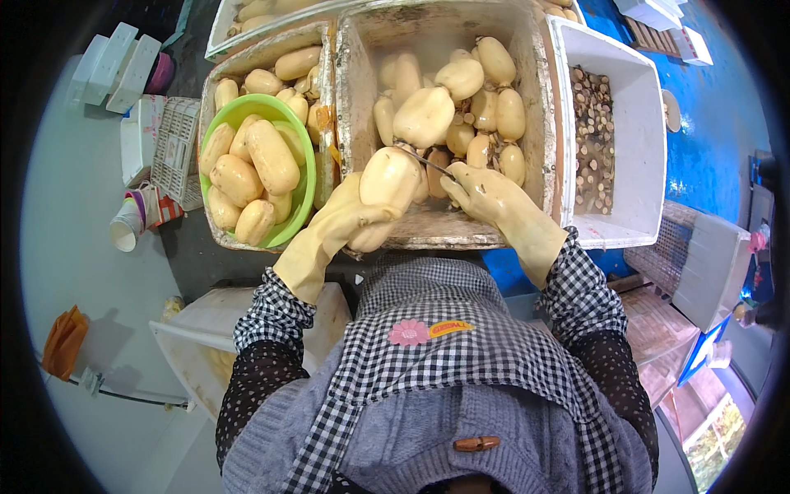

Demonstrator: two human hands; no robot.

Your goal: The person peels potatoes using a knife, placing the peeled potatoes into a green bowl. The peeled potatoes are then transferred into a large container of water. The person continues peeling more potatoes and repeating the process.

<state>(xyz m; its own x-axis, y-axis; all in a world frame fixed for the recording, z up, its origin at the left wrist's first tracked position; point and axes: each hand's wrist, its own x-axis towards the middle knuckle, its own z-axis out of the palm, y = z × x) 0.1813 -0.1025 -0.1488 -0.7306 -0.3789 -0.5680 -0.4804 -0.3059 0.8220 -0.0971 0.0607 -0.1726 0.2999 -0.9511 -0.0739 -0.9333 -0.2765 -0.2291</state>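
Observation:
A jointed lotus root (390, 179) rests in my gloved left hand (345, 216), its linked segments stretching away over a dirty foam box (444, 238). In my gloved right hand (487, 194) is a thin-bladed knife (426, 162), its blade lying across the narrow joint between two segments. The knife's handle is hidden by my fingers. Below the held root, more lotus roots (484, 111) lie in water in the box. To the left, a green basin (308, 185) holds several cut lotus root segments (271, 157).
A left foam box (207, 123) full of lotus roots is under the basin. On the right, a white foam box (636, 142) contains many small cut ends (594, 142) in water. Plastic crates (176, 142) stand at far left. A foam container (247, 309) is near my left elbow.

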